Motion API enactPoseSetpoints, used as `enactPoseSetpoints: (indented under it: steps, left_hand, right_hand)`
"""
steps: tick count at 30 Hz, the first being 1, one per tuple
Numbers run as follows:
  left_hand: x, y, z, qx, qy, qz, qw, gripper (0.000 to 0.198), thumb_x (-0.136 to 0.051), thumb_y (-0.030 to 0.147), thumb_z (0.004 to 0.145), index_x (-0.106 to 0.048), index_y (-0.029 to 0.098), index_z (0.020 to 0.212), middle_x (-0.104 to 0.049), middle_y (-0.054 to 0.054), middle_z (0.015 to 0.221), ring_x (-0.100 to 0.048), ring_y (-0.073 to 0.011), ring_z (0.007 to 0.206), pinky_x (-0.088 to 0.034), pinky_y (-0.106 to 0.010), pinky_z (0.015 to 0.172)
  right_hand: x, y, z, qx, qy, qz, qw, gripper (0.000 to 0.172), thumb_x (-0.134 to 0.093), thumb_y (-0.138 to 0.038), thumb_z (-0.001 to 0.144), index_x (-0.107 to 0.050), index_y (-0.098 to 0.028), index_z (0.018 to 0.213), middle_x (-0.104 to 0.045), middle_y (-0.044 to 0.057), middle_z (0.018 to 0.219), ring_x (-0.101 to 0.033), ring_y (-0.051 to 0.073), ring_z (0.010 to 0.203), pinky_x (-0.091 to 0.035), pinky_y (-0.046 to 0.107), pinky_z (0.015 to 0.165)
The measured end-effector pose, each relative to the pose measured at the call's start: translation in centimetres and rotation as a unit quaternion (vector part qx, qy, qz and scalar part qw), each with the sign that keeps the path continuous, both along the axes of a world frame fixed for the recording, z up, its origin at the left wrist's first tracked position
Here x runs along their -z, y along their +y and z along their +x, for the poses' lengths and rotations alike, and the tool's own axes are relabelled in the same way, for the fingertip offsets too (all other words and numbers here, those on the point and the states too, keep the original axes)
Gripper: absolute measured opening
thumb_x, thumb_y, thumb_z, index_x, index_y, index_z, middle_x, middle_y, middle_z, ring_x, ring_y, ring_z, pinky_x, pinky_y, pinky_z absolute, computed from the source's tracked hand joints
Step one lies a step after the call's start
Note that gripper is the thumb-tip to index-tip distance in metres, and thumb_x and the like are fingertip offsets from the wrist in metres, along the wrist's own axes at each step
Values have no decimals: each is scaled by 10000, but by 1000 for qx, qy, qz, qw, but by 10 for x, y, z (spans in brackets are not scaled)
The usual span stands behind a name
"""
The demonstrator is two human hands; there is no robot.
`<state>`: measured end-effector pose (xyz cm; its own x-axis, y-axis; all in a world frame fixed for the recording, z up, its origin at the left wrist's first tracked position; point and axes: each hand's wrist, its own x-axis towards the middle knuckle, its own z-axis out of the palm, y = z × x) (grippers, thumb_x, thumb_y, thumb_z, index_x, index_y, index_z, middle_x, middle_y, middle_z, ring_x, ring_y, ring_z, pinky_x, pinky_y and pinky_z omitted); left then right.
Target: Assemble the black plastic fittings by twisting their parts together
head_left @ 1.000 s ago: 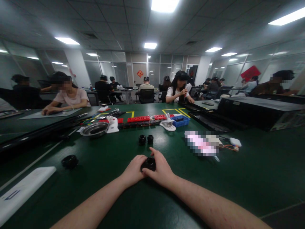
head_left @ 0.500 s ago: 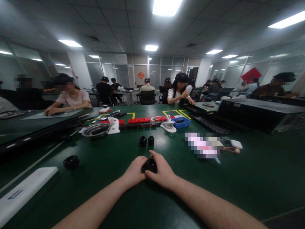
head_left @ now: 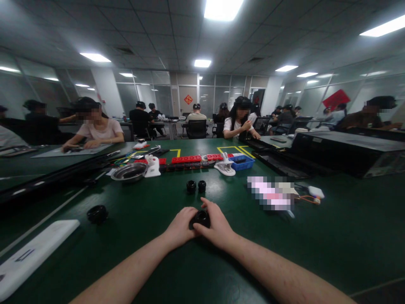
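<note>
A small round black part [head_left: 200,218] sits between both my hands, low over the green table [head_left: 148,219]. My left hand [head_left: 179,226] grips it from the left with curled fingers. My right hand [head_left: 217,226] pinches it from the right, forefinger raised over its top. Two more black round parts [head_left: 195,186] stand side by side just beyond my hands. A wider black ring [head_left: 97,213] lies apart at the left.
A white flat device [head_left: 33,253] lies at the near left. A metal bowl [head_left: 129,172], red strips [head_left: 186,159], white holders [head_left: 225,166] and a blue tray [head_left: 242,162] line the table's far side. Black cases [head_left: 335,152] stand at right. Several people sit at tables behind.
My hands have stayed closed round the black part, with only slight finger shifts. The view has drifted a little.
</note>
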<state>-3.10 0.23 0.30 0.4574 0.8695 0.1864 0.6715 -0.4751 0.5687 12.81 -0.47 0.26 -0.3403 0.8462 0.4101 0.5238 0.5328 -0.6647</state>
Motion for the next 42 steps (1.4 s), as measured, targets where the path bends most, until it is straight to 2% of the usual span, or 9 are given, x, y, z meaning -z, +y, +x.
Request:
enactPoseSetpoints:
  steps: [5, 11, 17, 21, 27, 30, 35, 38, 42]
  left_hand:
    - [-1, -1, 0, 3, -6, 1, 1000, 330, -630, 311, 643, -548, 188, 938, -545, -53, 975, -485, -237, 946, -402, -337, 820]
    - [2, 0, 0, -2, -5, -1, 1000, 384, -632, 301, 636, -532, 179, 986, -534, -65, 1026, -472, -237, 976, -387, -338, 851]
    - [4, 3, -1, -2, 4, 7, 1000, 359, -622, 231, 629, -535, 169, 972, -535, -66, 1015, -472, -227, 969, -391, -324, 842]
    - [4, 2, -2, -3, -4, -2, 1000, 373, -629, 248, 630, -532, 188, 986, -530, -57, 1017, -474, -229, 963, -396, -328, 830]
    - [4, 0, -3, -1, 1, 21, 1000, 393, -621, 393, 663, -532, 190, 988, -525, -56, 1017, -469, -228, 968, -391, -326, 827]
    - [2, 1, -5, -44, 35, 37, 998, 366, -614, 426, 657, -555, 190, 930, -530, -53, 984, -484, -228, 933, -393, -324, 804]
    - [-10, 3, -24, -197, 123, 4, 973, 437, -579, 515, 633, -577, 184, 918, -557, -59, 898, -525, -243, 860, -410, -329, 714]
    - [-17, -1, -52, -254, 147, -64, 954, 457, -560, 541, 625, -575, 186, 913, -586, -55, 859, -565, -229, 782, -419, -277, 591]
    - [-21, -12, -104, -336, 150, -126, 921, 485, -507, 565, 651, -559, 181, 942, -624, -58, 826, -594, -224, 727, -399, -244, 500]
  right_hand:
    - [0, 2, -1, 8, 28, 18, 999, 570, -620, -185, 645, -385, -189, 1164, -503, 42, 959, -484, 189, 907, -403, 360, 839]
    - [1, 1, 2, -56, 53, 8, 997, 611, -497, -51, 642, -331, -201, 1211, -486, 58, 1099, -472, 171, 1010, -368, 344, 912]
    - [1, 0, -1, -13, 5, -7, 1000, 671, -656, -239, 613, -357, -175, 1210, -491, 85, 1098, -460, 223, 1021, -371, 384, 900]
    - [3, 2, -3, 8, -1, 2, 1000, 609, -661, -207, 611, -408, -188, 1165, -525, 62, 1006, -492, 212, 954, -397, 376, 862]
    - [2, 8, 3, 1, 118, 23, 993, 532, -593, -153, 670, -382, -212, 1154, -515, 55, 1032, -505, 188, 966, -398, 360, 874]
    - [1, 12, 7, 5, 171, 30, 985, 498, -573, -138, 673, -373, -210, 1124, -510, 54, 1022, -517, 180, 951, -406, 357, 867]
    - [-2, 16, 13, 52, 154, 9, 987, 472, -617, -190, 642, -397, -193, 1059, -540, 38, 909, -531, 186, 821, -431, 369, 778]
    - [-2, 14, 14, 56, 153, -13, 987, 485, -628, -226, 642, -393, -199, 1065, -533, 33, 902, -529, 173, 764, -448, 346, 721]
    - [-1, 10, 12, 15, 157, -36, 987, 501, -614, -213, 661, -373, -218, 1100, -526, 30, 941, -537, 174, 819, -443, 351, 765]
